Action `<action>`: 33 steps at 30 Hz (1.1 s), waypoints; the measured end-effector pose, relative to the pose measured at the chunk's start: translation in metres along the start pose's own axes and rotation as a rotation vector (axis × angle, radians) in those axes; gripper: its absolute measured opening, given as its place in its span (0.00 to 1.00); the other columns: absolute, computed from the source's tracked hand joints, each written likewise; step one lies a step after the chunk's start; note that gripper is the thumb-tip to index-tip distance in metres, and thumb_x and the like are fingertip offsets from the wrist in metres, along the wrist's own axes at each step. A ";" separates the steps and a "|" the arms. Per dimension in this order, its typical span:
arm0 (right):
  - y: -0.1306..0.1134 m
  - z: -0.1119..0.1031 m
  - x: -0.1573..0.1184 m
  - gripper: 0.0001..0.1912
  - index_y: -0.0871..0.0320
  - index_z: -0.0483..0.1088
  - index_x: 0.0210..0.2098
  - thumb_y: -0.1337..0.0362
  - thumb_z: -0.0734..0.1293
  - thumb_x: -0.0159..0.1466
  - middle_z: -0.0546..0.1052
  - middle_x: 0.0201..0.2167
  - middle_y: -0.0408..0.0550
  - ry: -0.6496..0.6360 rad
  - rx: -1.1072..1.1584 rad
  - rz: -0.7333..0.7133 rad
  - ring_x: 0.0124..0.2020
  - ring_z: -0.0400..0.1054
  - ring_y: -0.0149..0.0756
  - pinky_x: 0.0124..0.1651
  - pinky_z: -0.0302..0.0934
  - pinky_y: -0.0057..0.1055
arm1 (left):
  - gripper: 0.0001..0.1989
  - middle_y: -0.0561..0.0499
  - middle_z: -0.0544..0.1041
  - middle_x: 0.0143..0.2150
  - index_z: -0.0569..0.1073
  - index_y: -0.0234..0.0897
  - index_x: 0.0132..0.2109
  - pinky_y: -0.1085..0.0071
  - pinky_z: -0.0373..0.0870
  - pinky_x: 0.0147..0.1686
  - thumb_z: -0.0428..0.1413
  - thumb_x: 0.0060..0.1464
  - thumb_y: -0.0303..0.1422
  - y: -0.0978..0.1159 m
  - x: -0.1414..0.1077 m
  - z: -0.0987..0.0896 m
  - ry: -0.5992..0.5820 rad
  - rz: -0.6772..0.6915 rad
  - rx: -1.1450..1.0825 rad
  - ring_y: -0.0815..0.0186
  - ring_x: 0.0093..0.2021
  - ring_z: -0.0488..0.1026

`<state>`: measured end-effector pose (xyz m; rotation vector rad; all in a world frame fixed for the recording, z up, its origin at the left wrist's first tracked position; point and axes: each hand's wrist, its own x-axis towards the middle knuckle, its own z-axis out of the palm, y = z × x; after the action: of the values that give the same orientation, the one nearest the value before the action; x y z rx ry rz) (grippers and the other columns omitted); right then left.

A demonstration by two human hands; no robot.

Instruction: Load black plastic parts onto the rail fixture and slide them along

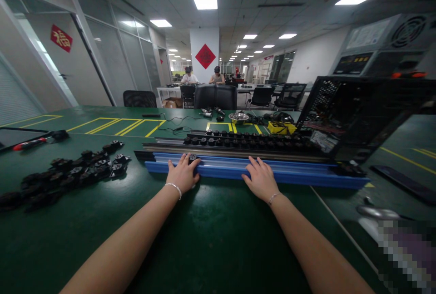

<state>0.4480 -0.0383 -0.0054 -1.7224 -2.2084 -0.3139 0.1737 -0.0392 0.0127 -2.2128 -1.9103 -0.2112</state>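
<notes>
A long blue channel-shaped rail [221, 171] lies crosswise on the green table in front of me. My left hand [181, 175] is at its left part, fingers bent over the channel. A small black module [192, 157] sits in the rail between that hand's thumb and index finger. Farther right, my right hand [262, 179] holds the rail, thumb at the near wall and fingers reaching over the top. Another black part [347, 169] sits at the rail's right end. Just behind the rail run dark strips [238, 150] and rows of black modules [245, 140].
Loose black modules [78, 171] are heaped at the left, near a red-handled tool [30, 144]. An open computer case [354, 112] stands at the right. A metal bowl [239, 117] and yellow object [282, 127] lie behind. Two people [217, 77] sit in the distance.
</notes>
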 end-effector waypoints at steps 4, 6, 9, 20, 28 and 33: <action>0.000 0.000 0.000 0.15 0.56 0.68 0.41 0.56 0.58 0.60 0.58 0.60 0.51 -0.002 0.010 0.002 0.61 0.45 0.47 0.57 0.42 0.46 | 0.28 0.45 0.52 0.65 0.56 0.51 0.59 0.37 0.44 0.53 0.47 0.50 0.42 -0.005 -0.001 -0.003 -0.016 -0.021 0.002 0.50 0.64 0.45; 0.001 0.000 0.000 0.15 0.56 0.68 0.41 0.56 0.58 0.60 0.58 0.60 0.51 -0.004 0.013 0.002 0.61 0.45 0.47 0.57 0.42 0.46 | 0.28 0.45 0.52 0.65 0.56 0.51 0.60 0.37 0.44 0.54 0.47 0.51 0.42 -0.009 -0.001 -0.003 -0.027 -0.026 0.005 0.50 0.64 0.45; 0.000 0.000 0.000 0.15 0.56 0.68 0.41 0.56 0.58 0.60 0.58 0.60 0.52 -0.002 0.006 -0.004 0.61 0.45 0.47 0.57 0.43 0.45 | 0.28 0.46 0.51 0.65 0.56 0.51 0.59 0.36 0.45 0.52 0.47 0.50 0.45 -0.017 -0.001 -0.003 -0.044 -0.022 0.003 0.50 0.64 0.45; -0.001 -0.001 -0.001 0.15 0.57 0.68 0.41 0.56 0.58 0.60 0.58 0.60 0.52 0.009 -0.002 -0.009 0.61 0.46 0.48 0.57 0.43 0.46 | 0.28 0.46 0.52 0.65 0.56 0.52 0.59 0.36 0.46 0.52 0.45 0.51 0.48 -0.043 -0.001 -0.005 -0.092 -0.069 0.010 0.50 0.64 0.44; 0.000 -0.001 0.000 0.15 0.56 0.68 0.41 0.56 0.58 0.60 0.58 0.60 0.52 0.005 0.011 -0.001 0.61 0.45 0.47 0.57 0.43 0.46 | 0.28 0.47 0.51 0.65 0.56 0.51 0.59 0.36 0.45 0.52 0.43 0.52 0.49 -0.055 -0.002 -0.008 -0.107 -0.098 0.012 0.50 0.64 0.44; 0.000 0.000 -0.001 0.15 0.56 0.68 0.41 0.56 0.59 0.60 0.58 0.60 0.51 0.009 0.007 0.000 0.61 0.45 0.47 0.57 0.43 0.45 | 0.28 0.47 0.52 0.65 0.56 0.52 0.60 0.35 0.45 0.52 0.41 0.52 0.49 -0.066 -0.002 -0.007 -0.111 -0.100 0.023 0.50 0.64 0.45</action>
<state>0.4478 -0.0389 -0.0054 -1.7137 -2.2012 -0.3132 0.1088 -0.0340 0.0228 -2.1590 -2.0726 -0.0832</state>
